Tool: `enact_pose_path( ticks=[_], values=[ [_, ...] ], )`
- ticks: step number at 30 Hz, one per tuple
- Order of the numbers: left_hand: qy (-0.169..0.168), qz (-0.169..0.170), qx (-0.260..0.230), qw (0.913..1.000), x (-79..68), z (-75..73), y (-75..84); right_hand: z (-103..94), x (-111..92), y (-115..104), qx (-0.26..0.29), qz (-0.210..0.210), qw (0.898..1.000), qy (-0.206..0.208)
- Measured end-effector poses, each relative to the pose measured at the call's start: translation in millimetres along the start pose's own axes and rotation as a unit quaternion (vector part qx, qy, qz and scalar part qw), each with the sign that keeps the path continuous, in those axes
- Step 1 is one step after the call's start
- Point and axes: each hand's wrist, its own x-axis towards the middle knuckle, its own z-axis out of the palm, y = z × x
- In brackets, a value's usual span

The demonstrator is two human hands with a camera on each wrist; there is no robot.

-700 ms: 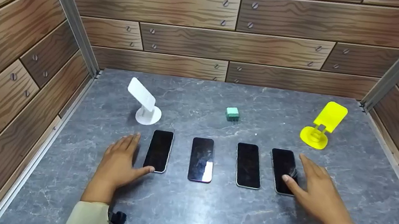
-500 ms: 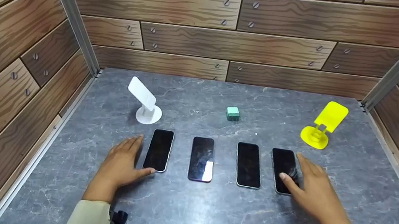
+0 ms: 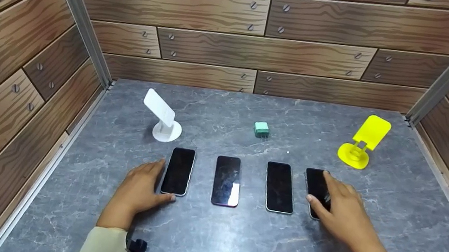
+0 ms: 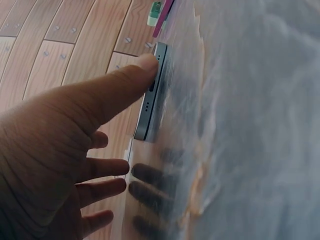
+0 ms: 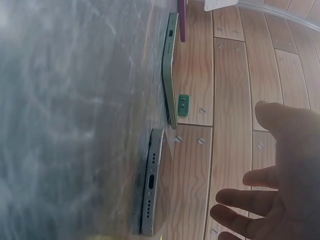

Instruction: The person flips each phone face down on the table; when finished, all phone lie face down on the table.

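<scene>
My left hand (image 3: pixel 140 188) lies beside the leftmost black-screened smartphone (image 3: pixel 178 171), its fingers extended along the left side. In the left wrist view the thumb tip overlaps the bottom edge of that phone (image 4: pixel 150 100); whether it presses there I cannot tell. Over the rightmost smartphone (image 3: pixel 316 183) hovers my right hand (image 3: pixel 343 213), spread and covering its right part. The right wrist view has a gap between those fingers and the phone (image 5: pixel 152 185). Between the hands, two more smartphones, one left (image 3: pixel 227 180) and one right (image 3: pixel 279 187), lie flat, screens up.
A white phone stand (image 3: pixel 166 129) is at the back left, a yellow phone stand (image 3: pixel 355 155) at the back right. Between them sits a small green block (image 3: pixel 262 129). Wood-patterned walls (image 3: pixel 209 46) enclose the grey marbled table (image 3: pixel 201 240) on three sides.
My right hand has moved left, further over the rightmost phone. The left hand has shifted slightly right and toward me, closer to the leftmost phone. The phones have stayed put.
</scene>
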Motion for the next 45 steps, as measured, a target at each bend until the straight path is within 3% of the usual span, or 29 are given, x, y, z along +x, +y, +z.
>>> enact_pose_path(
  ticks=[14, 26, 45],
  values=[
    [0.023, 0.023, -0.008, 0.9994, 2.1, 3.3, 2.1, 5.7, 5.8, -11.3, 0.003, -0.016, 1.0, -0.005],
    [0.021, 0.025, -0.012, 0.9994, 3.4, 6.4, 7.4, 5.6, 18.2, -27.7, 0.019, -0.021, 1.0, 0.004],
    [0.025, 0.031, -0.013, 0.9991, 2.4, 8.7, 8.1, 11.7, 34.6, -55.2, 0.054, -0.003, 0.997, -0.047]
  ],
)
